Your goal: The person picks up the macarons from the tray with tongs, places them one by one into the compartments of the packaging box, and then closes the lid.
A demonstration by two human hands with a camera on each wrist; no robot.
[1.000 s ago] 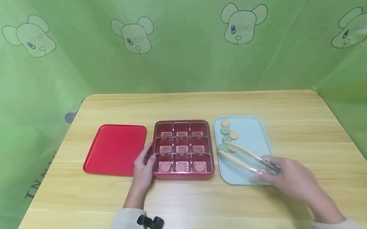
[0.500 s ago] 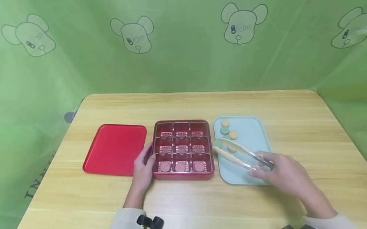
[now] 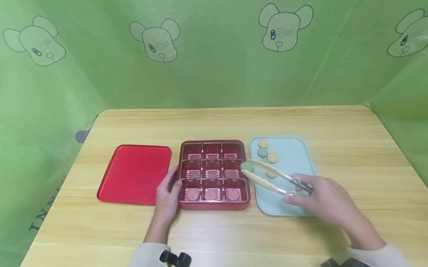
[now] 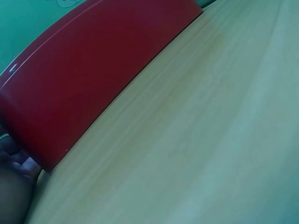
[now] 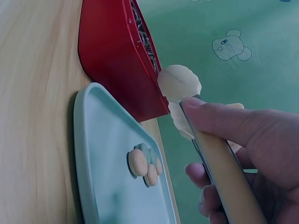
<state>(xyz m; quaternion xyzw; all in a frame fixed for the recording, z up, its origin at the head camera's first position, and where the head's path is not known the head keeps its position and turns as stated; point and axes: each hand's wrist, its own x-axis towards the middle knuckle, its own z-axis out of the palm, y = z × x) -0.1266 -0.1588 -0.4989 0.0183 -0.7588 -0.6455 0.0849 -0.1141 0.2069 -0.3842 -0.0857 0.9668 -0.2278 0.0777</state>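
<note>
Thumb on the rim and fingers along the outer wall, my left hand [image 3: 168,199] grips the left side of the red box [image 3: 214,207]. A clear nine-compartment insert fills this box. Pink macarons [image 3: 209,194] lie in its three front compartments. My right hand [image 3: 327,202] holds tongs [image 3: 262,182] with pale scalloped tips and metal arms. Between the tips is a green macaron [image 3: 246,166], over the box's right rim in the head view. The right wrist view shows the thumb pressing one arm of the tongs [image 5: 222,172]; the tips hide the green macaron there.
Right of the box lies a light blue tray [image 3: 292,156], with several orange [image 3: 272,158] and green macarons [image 3: 263,152] along its left side. A red lid [image 3: 137,174] lies left of the box. Green printed cloth [image 3: 217,78] stands behind the wooden table [image 3: 224,247].
My right hand has carried the tongs and green macaron left and slightly up, from the blue tray to the box's right rim. The left hand and box have stayed put.
</note>
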